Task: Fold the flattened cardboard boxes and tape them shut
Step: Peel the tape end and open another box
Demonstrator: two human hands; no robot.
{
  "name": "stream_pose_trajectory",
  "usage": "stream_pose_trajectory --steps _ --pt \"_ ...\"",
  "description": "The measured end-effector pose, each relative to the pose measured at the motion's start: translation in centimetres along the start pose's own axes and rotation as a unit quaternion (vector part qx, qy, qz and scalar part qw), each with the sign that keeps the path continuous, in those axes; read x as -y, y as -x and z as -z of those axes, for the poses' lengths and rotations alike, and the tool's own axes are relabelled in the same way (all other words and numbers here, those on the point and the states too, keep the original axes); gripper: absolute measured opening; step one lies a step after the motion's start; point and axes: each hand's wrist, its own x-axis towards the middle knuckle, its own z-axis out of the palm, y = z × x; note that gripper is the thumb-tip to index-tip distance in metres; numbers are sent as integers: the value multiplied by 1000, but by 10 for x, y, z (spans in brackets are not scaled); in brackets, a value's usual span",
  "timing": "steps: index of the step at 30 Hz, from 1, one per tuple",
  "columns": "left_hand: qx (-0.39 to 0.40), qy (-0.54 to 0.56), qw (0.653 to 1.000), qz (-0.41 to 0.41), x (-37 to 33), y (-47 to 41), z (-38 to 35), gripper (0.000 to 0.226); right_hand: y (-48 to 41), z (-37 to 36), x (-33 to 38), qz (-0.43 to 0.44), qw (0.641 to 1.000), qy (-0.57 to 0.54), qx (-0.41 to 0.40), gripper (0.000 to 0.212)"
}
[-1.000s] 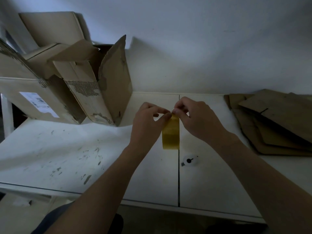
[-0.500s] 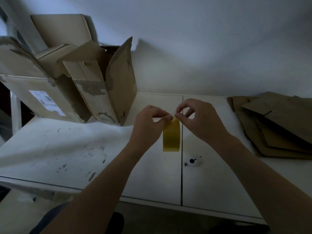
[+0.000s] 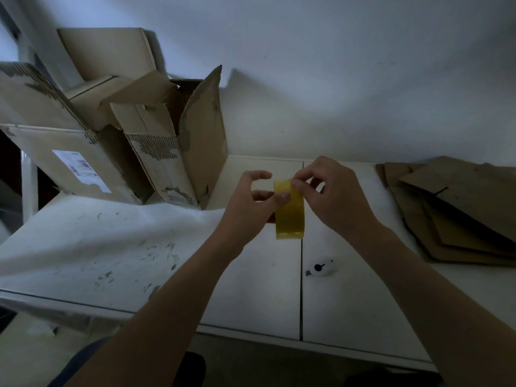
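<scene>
A roll of yellowish packing tape (image 3: 290,219) is held upright over the middle of the white table (image 3: 349,303). My left hand (image 3: 248,210) grips the roll from the left side. My right hand (image 3: 332,199) pinches at the roll's top edge with thumb and forefinger, where the tape's end sits. A stack of flattened cardboard boxes (image 3: 463,208) lies at the table's right. Opened, worn cardboard boxes (image 3: 156,141) lean against the wall at the back left.
A small white tape cutter with a black knob (image 3: 320,267) lies on the table just below the roll. A box with a white shipping label (image 3: 81,169) sits at far left. The table's left half is scuffed and stained.
The view has shifted slightly, so hands and tape sit a little higher and to the right. My right fingers have moved onto the roll's top edge; my left fingers have spread somewhat.
</scene>
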Motion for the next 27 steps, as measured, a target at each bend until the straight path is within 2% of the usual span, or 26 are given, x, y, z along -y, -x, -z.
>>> stream_pose_trajectory --steps 3,6,10,15,21,25,27 --pt "18 8 1000 24 1 1 0 51 1 5 -1 72 995 56 47 4" --pt "21 -9 1000 13 2 3 0 47 2 11 -1 121 984 92 90 5" --pt "21 -54 998 -19 2 5 2 48 0 11 1 62 993 13 98 8" --pt "40 -70 996 -29 1 10 1 52 -2 8 4 3 995 -15 97 10" --pt "56 -101 991 -68 1 13 6 49 -7 16 5 -146 984 -88 53 15" --pt "5 -96 994 -57 -2 17 11 27 -4 7 15 -144 980 -121 71 9" --pt "-16 -112 992 -52 -1 18 19 26 -3 0 22 -137 982 -110 74 8"
